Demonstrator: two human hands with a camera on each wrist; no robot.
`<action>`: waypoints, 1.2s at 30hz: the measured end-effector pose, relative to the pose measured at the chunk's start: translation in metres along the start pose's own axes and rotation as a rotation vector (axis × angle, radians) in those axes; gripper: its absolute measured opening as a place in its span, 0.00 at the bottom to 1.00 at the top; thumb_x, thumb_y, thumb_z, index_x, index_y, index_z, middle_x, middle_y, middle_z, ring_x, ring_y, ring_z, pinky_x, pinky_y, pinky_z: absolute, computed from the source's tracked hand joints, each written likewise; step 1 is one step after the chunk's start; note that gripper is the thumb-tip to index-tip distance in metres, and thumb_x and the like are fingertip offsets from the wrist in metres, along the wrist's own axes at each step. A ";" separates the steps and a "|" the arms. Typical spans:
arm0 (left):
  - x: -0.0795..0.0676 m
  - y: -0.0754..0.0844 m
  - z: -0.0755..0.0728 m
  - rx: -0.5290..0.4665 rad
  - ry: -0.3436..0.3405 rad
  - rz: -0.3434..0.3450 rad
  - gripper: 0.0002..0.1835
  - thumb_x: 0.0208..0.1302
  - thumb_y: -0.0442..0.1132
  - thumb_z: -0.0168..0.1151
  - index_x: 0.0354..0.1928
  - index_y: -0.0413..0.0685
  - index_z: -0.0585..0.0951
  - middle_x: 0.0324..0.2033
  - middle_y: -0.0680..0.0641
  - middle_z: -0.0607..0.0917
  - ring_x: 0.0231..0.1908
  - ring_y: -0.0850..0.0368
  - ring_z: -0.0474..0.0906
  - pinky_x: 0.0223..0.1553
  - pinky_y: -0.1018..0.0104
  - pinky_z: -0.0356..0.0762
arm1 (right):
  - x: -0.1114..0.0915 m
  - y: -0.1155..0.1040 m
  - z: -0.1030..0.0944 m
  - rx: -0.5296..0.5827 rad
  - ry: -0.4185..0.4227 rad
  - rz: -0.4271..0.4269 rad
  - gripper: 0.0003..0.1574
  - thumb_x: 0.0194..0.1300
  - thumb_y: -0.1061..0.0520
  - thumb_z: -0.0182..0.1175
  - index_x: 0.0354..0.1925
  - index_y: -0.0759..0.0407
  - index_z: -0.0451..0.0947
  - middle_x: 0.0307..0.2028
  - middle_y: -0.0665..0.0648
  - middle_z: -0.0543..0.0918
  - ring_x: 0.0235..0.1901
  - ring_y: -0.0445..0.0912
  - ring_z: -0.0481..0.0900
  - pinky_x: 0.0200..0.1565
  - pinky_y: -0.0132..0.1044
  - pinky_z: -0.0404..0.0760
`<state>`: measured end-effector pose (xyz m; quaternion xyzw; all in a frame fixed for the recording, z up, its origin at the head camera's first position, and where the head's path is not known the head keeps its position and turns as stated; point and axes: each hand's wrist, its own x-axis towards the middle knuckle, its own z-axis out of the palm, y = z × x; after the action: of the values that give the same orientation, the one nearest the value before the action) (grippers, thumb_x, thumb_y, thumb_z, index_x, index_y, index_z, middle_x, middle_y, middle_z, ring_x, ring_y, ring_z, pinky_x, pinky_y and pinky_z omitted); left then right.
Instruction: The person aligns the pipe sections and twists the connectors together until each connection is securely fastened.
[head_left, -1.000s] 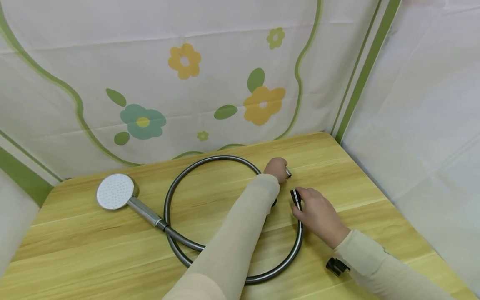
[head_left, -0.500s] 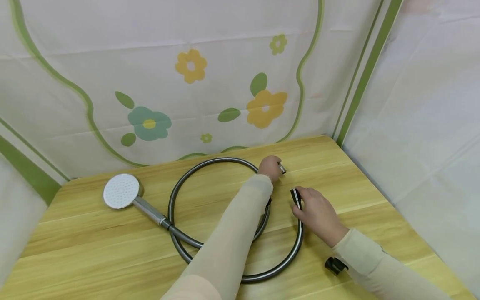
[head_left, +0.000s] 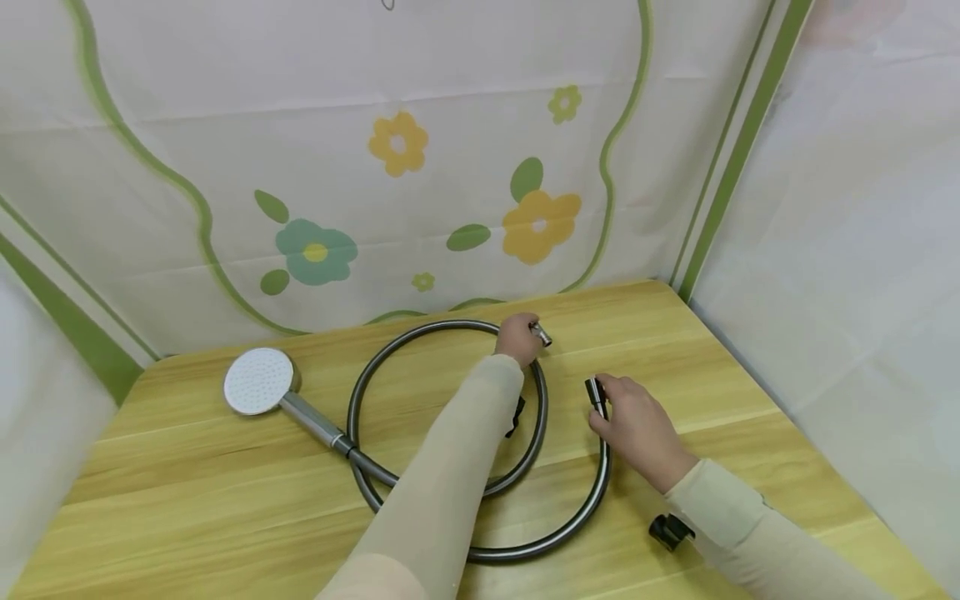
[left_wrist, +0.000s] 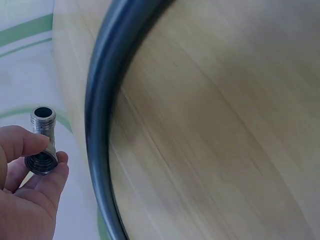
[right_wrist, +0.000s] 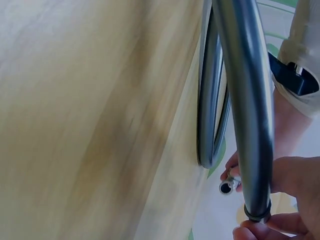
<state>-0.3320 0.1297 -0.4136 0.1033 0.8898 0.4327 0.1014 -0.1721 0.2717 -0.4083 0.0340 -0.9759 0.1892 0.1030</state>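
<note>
My left hand (head_left: 517,337) pinches a short silver threaded pipe fitting (left_wrist: 45,125); in the left wrist view one end has an outer thread and a wider opening shows an inner thread. To its right, my right hand (head_left: 641,429) holds the black-collared end (head_left: 594,390) of a dark grey shower hose (head_left: 540,546) between thumb and fingers. Fitting and hose end are apart. The hose loops across the table, partly behind my left sleeve, to a shower head (head_left: 259,381) lying at the left with its white face up.
The wooden table (head_left: 187,500) has its far edge against a white cloth with printed flowers (head_left: 540,225). Another white sheet (head_left: 840,233) hangs along the right side. A black bracket (head_left: 670,531) shows at my right cuff.
My left hand has moved left with the fitting, widening the gap to the hose end. My right hand keeps hold of the hose almost in place. The head view has shifted slightly.
</note>
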 end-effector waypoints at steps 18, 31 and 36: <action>-0.004 -0.022 -0.022 -0.142 0.049 -0.027 0.25 0.66 0.23 0.51 0.64 0.42 0.74 0.59 0.43 0.77 0.25 0.59 0.73 0.19 0.71 0.63 | 0.008 -0.009 -0.002 0.032 -0.019 0.018 0.32 0.60 0.60 0.64 0.59 0.74 0.70 0.47 0.71 0.80 0.44 0.60 0.79 0.42 0.53 0.80; -0.019 -0.033 -0.047 -0.332 0.091 -0.071 0.27 0.66 0.22 0.51 0.65 0.47 0.73 0.56 0.43 0.78 0.14 0.60 0.59 0.16 0.69 0.61 | 0.015 -0.015 -0.002 0.041 -0.012 0.009 0.33 0.61 0.60 0.63 0.61 0.73 0.68 0.47 0.70 0.79 0.40 0.57 0.79 0.40 0.52 0.79; -0.028 -0.039 -0.056 -0.375 0.137 -0.054 0.25 0.65 0.23 0.53 0.65 0.43 0.73 0.56 0.42 0.77 0.27 0.59 0.71 0.24 0.70 0.68 | 0.017 -0.021 -0.003 0.059 -0.030 0.007 0.33 0.61 0.60 0.61 0.62 0.72 0.68 0.46 0.70 0.79 0.37 0.54 0.78 0.37 0.49 0.79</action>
<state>-0.3240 0.0569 -0.4082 0.0291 0.8009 0.5939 0.0698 -0.1865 0.2533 -0.3944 0.0367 -0.9714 0.2178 0.0867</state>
